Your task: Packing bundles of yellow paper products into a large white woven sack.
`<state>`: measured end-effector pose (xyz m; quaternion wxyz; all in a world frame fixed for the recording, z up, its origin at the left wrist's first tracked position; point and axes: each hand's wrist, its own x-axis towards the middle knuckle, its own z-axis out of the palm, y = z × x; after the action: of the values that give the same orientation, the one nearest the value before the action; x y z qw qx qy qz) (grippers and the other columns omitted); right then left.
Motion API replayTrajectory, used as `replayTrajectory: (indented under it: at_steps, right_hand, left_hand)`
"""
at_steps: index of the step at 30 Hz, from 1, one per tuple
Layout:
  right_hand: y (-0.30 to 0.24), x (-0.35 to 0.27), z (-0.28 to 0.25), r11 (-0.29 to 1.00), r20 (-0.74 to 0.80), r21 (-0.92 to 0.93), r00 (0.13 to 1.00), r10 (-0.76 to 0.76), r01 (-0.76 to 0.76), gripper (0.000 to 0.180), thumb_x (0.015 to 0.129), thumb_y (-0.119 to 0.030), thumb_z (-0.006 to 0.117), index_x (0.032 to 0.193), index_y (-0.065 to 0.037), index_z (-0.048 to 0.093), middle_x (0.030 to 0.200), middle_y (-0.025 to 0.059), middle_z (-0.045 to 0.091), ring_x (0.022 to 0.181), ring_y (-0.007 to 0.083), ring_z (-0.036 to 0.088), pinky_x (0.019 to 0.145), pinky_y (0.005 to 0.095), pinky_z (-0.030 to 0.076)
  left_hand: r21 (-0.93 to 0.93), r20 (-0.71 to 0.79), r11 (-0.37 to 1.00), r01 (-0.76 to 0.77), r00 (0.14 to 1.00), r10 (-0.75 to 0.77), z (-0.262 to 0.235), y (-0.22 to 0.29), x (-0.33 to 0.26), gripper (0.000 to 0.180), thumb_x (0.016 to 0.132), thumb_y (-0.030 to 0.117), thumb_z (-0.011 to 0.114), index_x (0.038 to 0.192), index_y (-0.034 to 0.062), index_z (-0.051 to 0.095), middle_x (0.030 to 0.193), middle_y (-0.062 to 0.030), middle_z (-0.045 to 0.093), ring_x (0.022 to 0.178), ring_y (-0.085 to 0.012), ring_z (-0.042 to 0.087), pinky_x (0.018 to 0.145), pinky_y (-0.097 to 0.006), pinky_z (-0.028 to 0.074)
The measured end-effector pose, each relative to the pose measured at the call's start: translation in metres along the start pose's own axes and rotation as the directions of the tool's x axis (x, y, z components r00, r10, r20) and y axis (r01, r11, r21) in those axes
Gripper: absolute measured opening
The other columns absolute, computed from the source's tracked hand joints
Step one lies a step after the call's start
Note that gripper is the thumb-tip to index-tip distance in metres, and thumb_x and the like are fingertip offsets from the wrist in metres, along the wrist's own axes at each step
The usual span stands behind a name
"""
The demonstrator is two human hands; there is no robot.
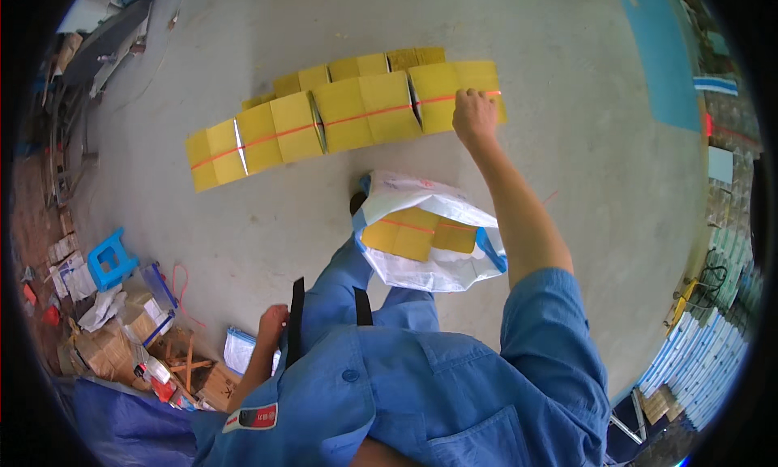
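Head view, looking straight down at a grey concrete floor (567,143): the person in blue work clothes stretches the right hand (475,117) forward onto the right end of a long row of flat yellow bundles (348,118), each crossed by a red-orange band. The fingers are curled down over the edge of the last bundle and seem closed on it, though how firm the hold is cannot be told from above. The left hand (273,323) hangs back by the hip, loosely curled and apparently holding nothing. Between the feet and the row sits a white woven sack (433,236) with blue trim, mouth open, and more yellow bundles show inside it. Judging from this, the work looks partly done: two rows lie side by side on the floor, while some bundles remain in the sack. A blue plastic stool (112,259) and cardboard boxes (113,345) clutter the floor at lower left.
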<state>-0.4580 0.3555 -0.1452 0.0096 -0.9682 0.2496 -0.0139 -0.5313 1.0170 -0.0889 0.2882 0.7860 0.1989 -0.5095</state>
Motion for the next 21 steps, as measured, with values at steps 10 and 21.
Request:
replayTrajectory:
  at_steps: [10,21]
  right_hand:
    - [0.001,0.053,0.038,0.869,0.308,-0.335,0.914,-0.263,0.363,0.009,0.08,-0.011,0.058,0.087,-0.011,0.063,0.087,0.0086,0.064,0.089,0.0253,0.061,0.08,0.0384,0.043]
    - [0.057,-0.02,0.042,0.992,0.54,0.126,0.84,-0.049,-0.023,0.026,0.09,-0.035,0.052,0.097,-0.014,0.065,0.095,0.0079,0.069,0.085,0.0271,0.065,0.071,0.0446,0.05]
  left_hand:
    - [-0.07,-0.059,0.997,-0.041,0.998,0.037,0.009,-0.006,-0.028,0.038,0.09,0.029,0.059,0.113,-0.0013,0.062,0.097,-0.0104,0.067,0.091,-0.0191,0.062,0.081,-0.031,0.049]
    - [0.127,0.151,0.901,-0.415,0.906,0.396,-0.045,-0.031,0.061,0.02,0.089,0.021,0.052,0.086,0.0046,0.062,0.076,-0.0077,0.059,0.076,-0.0196,0.062,0.067,-0.033,0.051]
